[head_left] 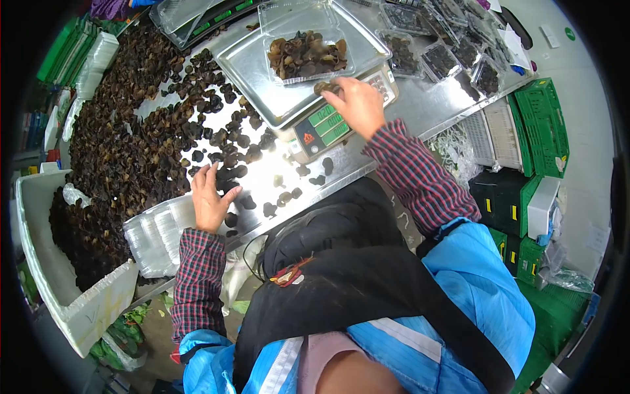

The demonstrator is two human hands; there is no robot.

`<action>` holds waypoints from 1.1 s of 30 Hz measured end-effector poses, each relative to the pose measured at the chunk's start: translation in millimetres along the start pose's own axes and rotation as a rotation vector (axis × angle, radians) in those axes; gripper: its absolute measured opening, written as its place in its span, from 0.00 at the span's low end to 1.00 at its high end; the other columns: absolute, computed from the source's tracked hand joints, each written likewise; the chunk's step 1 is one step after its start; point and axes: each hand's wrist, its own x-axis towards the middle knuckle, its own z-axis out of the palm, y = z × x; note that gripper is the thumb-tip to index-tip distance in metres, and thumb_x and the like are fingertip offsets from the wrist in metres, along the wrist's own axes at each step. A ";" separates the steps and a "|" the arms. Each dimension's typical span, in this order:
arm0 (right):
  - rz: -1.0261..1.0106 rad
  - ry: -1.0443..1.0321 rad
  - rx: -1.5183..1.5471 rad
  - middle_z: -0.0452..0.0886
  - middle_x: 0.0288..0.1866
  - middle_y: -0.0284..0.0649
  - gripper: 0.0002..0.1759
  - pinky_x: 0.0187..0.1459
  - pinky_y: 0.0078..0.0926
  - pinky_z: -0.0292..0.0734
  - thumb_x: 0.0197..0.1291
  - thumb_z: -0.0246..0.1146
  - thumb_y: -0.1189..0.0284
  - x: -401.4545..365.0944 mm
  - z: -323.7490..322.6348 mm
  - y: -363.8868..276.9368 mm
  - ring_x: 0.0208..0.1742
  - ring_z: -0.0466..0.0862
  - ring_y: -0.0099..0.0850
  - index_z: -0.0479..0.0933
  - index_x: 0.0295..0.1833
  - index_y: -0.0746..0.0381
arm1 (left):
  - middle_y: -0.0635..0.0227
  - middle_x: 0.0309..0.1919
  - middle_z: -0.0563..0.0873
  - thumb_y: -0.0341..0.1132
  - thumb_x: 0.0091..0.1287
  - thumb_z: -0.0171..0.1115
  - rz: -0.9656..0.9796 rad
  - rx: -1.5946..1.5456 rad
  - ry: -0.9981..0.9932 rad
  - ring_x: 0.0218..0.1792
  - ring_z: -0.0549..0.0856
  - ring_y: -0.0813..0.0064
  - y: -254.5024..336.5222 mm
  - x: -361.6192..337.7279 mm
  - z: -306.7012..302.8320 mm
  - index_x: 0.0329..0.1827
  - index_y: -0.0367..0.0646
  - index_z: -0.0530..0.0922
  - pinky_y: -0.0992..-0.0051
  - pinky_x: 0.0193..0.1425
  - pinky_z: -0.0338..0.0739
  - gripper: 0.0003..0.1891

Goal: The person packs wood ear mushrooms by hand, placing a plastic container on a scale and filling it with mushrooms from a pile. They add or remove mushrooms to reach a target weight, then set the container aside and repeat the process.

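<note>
Over the near right edge of the scale's metal tray (239, 56), my right hand (357, 105) pinches a dark mushroom piece (323, 87). Just beyond it, an open clear plastic box (305, 62) on the tray holds a heap of dark brown mushroom pieces. The scale (321, 128) shows lit green displays below the tray. My left hand (209, 200) rests at the edge of the loose mushrooms (226, 174), fingers apart, thumb near a few pieces. No piece is visibly held in it. Stacked clear containers (157, 240) stand beside its wrist.
A large mushroom pile (118, 144) covers the table's left side. A white foam box (39, 243) stands at the left edge. Filled clear boxes (440, 59) lie at the back right. Green crates (541, 125) are stacked on the right, beyond the table's metal edge (453, 118).
</note>
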 end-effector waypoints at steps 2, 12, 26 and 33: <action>0.041 -0.080 -0.088 0.85 0.32 0.44 0.20 0.38 0.42 0.80 0.58 0.65 0.55 19.8 15.4 4.3 0.33 0.86 0.44 0.83 0.42 0.62 | 0.54 0.62 0.74 0.38 0.53 0.75 0.043 -0.213 -0.037 0.63 0.70 0.53 14.7 8.4 -3.2 0.61 0.41 0.76 0.60 0.66 0.69 0.31; -0.046 0.088 0.259 0.79 0.38 0.37 0.09 0.39 0.37 0.77 0.50 0.70 0.69 39.1 4.7 19.5 0.38 0.82 0.37 0.77 0.32 0.59 | 0.57 0.59 0.76 0.31 0.55 0.71 0.021 -0.352 -0.050 0.61 0.73 0.54 65.3 22.5 -7.8 0.56 0.41 0.78 0.62 0.65 0.69 0.23; -0.037 0.123 0.754 0.84 0.31 0.35 0.06 0.38 0.22 0.80 0.49 0.68 0.79 102.1 17.9 34.3 0.34 0.83 0.22 0.77 0.33 0.64 | 0.59 0.53 0.81 0.33 0.60 0.70 -0.143 -0.553 -0.183 0.53 0.81 0.65 62.0 5.9 -4.1 0.55 0.40 0.80 0.69 0.52 0.77 0.20; -0.255 -0.413 0.950 0.81 0.30 0.35 0.08 0.37 0.24 0.78 0.46 0.63 0.83 -6.0 35.2 -76.1 0.33 0.81 0.24 0.77 0.35 0.64 | 0.55 0.59 0.78 0.57 0.77 0.38 -0.443 -2.072 -0.445 0.57 0.81 0.63 97.6 19.1 -0.9 0.69 0.40 0.64 0.61 0.61 0.78 0.31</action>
